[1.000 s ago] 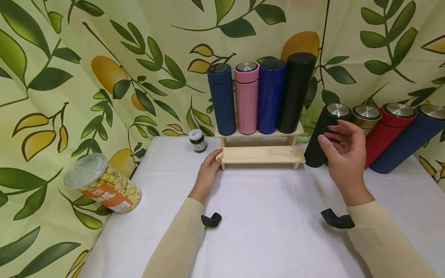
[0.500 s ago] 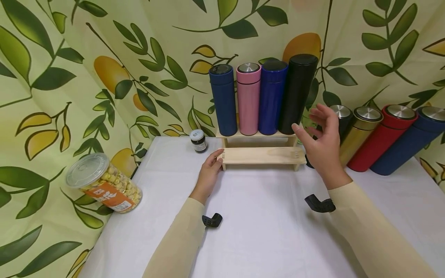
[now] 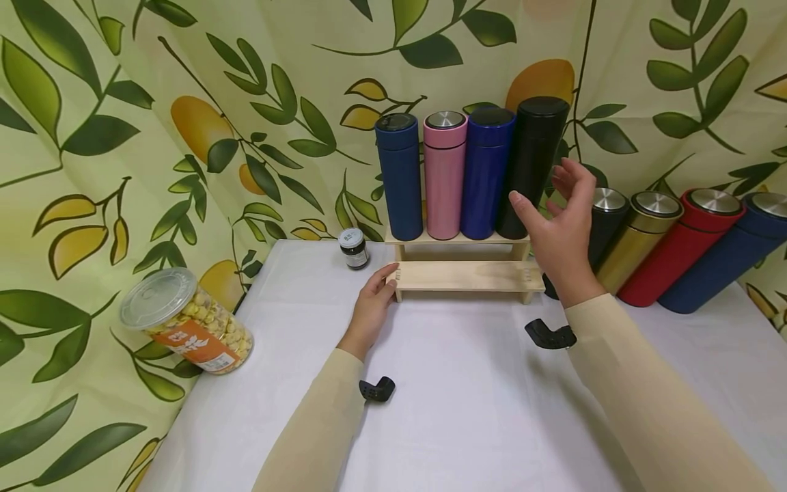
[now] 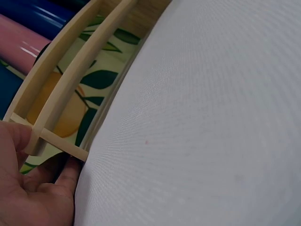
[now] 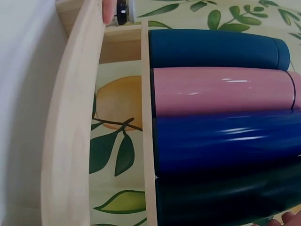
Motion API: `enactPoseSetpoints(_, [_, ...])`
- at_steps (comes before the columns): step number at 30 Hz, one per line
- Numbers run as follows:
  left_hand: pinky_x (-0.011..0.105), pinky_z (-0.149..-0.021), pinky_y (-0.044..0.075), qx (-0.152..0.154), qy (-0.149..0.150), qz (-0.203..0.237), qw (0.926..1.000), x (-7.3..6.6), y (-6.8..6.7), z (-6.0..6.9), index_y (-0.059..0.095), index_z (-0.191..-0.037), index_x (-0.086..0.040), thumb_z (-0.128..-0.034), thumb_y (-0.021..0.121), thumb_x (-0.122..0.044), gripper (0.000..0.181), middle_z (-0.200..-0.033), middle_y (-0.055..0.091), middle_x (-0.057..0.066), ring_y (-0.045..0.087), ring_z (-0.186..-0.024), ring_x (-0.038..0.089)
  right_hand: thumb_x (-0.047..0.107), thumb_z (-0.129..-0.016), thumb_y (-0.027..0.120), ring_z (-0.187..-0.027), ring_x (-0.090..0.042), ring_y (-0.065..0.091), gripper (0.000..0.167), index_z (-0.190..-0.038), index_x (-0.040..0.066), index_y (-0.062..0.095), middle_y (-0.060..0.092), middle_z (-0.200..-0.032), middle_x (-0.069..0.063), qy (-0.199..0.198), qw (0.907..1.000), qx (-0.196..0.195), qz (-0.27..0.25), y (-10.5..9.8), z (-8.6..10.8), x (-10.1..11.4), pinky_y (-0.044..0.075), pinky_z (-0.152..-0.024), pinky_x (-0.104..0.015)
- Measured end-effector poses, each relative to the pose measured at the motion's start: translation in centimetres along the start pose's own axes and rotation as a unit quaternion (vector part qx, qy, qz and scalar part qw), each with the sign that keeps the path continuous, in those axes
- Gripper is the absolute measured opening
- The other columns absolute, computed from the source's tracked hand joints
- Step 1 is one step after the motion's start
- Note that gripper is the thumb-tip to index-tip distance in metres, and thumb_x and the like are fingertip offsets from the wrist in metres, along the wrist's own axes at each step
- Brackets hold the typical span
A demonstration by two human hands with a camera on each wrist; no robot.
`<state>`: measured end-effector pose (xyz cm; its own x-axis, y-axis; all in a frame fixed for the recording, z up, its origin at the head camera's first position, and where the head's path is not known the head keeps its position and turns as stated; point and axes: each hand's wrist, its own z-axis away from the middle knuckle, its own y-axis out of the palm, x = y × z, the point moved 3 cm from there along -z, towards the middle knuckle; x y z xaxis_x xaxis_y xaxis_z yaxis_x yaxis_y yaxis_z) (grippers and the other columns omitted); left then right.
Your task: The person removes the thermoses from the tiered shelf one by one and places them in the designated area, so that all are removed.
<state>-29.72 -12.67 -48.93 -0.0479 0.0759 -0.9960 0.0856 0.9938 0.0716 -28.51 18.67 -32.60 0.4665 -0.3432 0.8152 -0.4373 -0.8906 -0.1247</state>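
Flasks (image 3: 445,188): four on one rack (image 3: 462,276), four beside; left hand (image 3: 370,304) grips rack, right hand (image 3: 562,239) wide by flasks.

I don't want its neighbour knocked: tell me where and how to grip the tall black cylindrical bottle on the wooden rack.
Likely best: wrap the right hand around the upright black bottle at mid-height, coming from its right. It ends the row, with the glossy blue cylindrical bottle close on its left.
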Motion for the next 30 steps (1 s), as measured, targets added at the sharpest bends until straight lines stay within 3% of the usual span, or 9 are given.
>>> enactPoseSetpoints(13, [0.041, -0.118, 0.046, -0.003, -0.003, 0.006, 1.0, 0.1, 0.1, 0.0, 0.058, -0.157, -0.006, -0.1146, 0.051, -0.005, 0.043, -0.169, 0.042, 0.013, 0.047, -0.149, 0.029, 0.027, -0.102, 0.078, -0.139, -0.015, 0.041, 0.077, -0.163, 0.017, 0.033, 0.041, -0.158, -0.004, 0.045, 0.9985, -0.027, 0.016, 1.2, -3.1, -0.4, 0.039, -0.11, -0.032])
enactPoseSetpoints(19, [0.04, -0.118, 0.046, -0.001, -0.002, 0.006, 1.0, 0.0, 0.3, -0.1, 0.058, -0.157, -0.006, -0.1145, 0.051, -0.005, 0.043, -0.168, 0.043, 0.015, 0.047, -0.149, 0.029, 0.022, -0.101, 0.079, -0.14, -0.017, 0.041, 0.078, -0.164, 0.018, 0.032, 0.04, -0.16, -0.004, 0.055, 0.9978, -0.026, 0.026, 1.4, -4.0, -0.7, 0.037, -0.114, -0.027])
enactPoseSetpoints(30, [0.042, -0.118, 0.046, -0.004, -0.003, -0.001, 1.0, 0.0, 0.1, -0.1, 0.058, -0.157, -0.007, -0.1145, 0.052, -0.005, 0.043, -0.168, 0.044, 0.013, 0.047, -0.149, 0.029, 0.026, -0.099, 0.082, -0.143, -0.019, 0.045, 0.081, -0.164, 0.019, 0.034, 0.045, -0.161, -0.004, 0.059, 0.9974, -0.013, 0.04, 1.6, -4.0, -1.3, 0.039, -0.117, -0.032])
